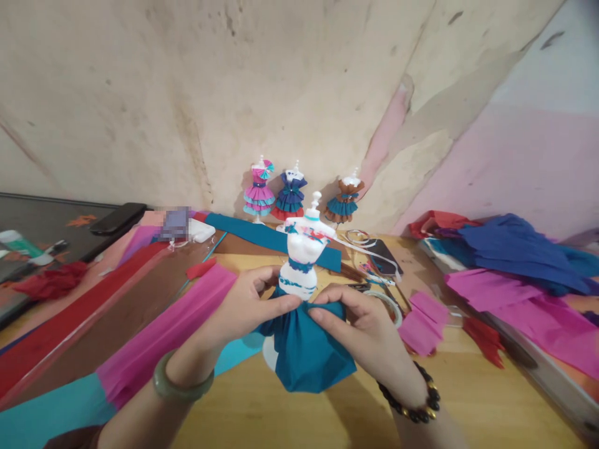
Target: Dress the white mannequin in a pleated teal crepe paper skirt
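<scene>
A small white mannequin (306, 243) stands upright on the wooden table in front of me, with bits of teal and red on its chest and waist. Teal paper (313, 355) hangs in gathered folds from below its waist. My left hand (248, 299) is closed on the left side of the paper, its thumb pressing at the waist. On the right side, my right hand (358, 318) pinches the paper's top edge between thumb and fingers. The mannequin's white base (270, 352) shows partly behind the paper.
Three dressed mannequins, one in pink (259, 190), stand by the wall. Long paper strips, including a magenta one (168, 330), lie at the left. Blue paper (528, 249) is piled at the right. A phone (386, 257) and a tape roll (386, 305) lie behind my right hand.
</scene>
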{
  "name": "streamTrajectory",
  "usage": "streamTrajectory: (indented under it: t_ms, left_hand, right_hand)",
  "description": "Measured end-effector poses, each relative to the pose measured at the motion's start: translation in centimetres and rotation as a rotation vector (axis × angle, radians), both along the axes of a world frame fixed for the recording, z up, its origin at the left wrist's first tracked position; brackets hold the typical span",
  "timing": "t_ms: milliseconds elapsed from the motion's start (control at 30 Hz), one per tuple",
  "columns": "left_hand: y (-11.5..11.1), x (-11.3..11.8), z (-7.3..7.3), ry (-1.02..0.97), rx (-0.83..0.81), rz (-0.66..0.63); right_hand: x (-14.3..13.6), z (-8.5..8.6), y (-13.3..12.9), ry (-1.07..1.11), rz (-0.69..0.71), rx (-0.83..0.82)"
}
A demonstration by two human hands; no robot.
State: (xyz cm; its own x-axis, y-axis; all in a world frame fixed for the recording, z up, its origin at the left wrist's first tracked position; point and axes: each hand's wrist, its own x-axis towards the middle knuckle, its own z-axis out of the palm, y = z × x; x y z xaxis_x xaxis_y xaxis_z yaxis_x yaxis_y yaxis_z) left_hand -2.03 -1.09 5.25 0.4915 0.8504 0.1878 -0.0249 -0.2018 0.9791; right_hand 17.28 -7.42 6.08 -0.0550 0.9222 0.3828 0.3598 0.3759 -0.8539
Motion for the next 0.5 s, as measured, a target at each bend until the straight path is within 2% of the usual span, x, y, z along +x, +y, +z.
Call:
streamTrajectory:
  t_ms: [167, 333, 400, 500]
  left_hand:
    - [0.2, -0.2, -0.2, -0.09, -0.03, 0.012]
    - [0.7, -0.7, -1.6, -0.235, -0.143, -0.056]
    - [0.8, -0.9, -1.9, -0.289, -0.181, -0.076]
    - [0.7, -1.0, -1.8, -0.324, -0.213, -0.122]
  right_hand:
    - [-1.2, 0.4, -1.0, -0.089, -0.022, 0.303]
    - [-2.5, 0.1, -2.2, -0.319, -0.108, 0.561]
    - [-2.9, -0.1, -2.6, -0.379, -0.114, 0.629]
    - [-3.3, -0.2, -3.2, -0.402, -0.108, 0.632]
